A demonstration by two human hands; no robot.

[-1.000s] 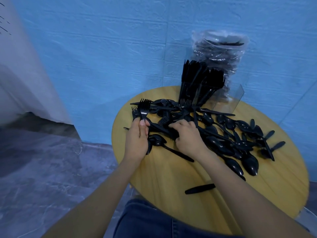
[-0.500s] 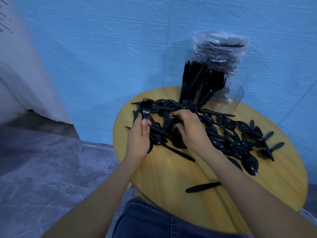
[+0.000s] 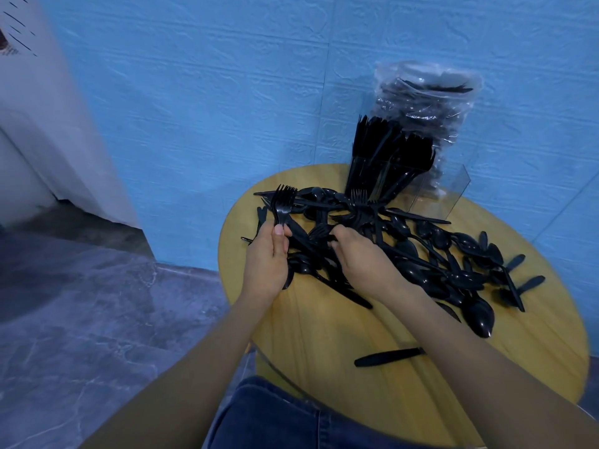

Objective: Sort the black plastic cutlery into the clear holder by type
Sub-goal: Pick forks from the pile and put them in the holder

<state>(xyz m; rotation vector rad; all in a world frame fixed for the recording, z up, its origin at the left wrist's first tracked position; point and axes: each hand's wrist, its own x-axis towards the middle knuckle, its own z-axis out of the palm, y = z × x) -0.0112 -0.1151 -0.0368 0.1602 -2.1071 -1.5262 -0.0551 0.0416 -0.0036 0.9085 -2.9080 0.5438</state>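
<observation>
Gripping a small bunch of forks (image 3: 282, 204) by their handles, the left hand (image 3: 266, 267) holds them upright over the left edge of the round wooden worktop (image 3: 324, 335), tines up, thumb pressed across the handles. The grip here is curled tight round the bunch. The right hand (image 3: 363, 260) rests on the near left part of the cutlery pile (image 3: 421, 254), knuckles up, fingertips curled down among the black pieces at a fork (image 3: 319, 231); the exact hold is hidden by the fingers, so I cannot tell whether anything is pinched.

Loose cutlery lies spread across the worktop from left of centre to the right edge, forks mostly to the left and rear, spoons (image 3: 479, 319) mostly to the right. One knife (image 3: 389, 357) lies apart near the front, partly under the right forearm.

The clear holder (image 3: 453, 192) stands at the rear of the worktop against the blue wall (image 3: 210, 108). Its left compartment is packed with upright black cutlery (image 3: 389, 150); its right compartment shows clear. A plastic bag (image 3: 424, 98) of black cutlery stands just behind the holder. Blue denim (image 3: 275, 416) shows at the bottom edge.
</observation>
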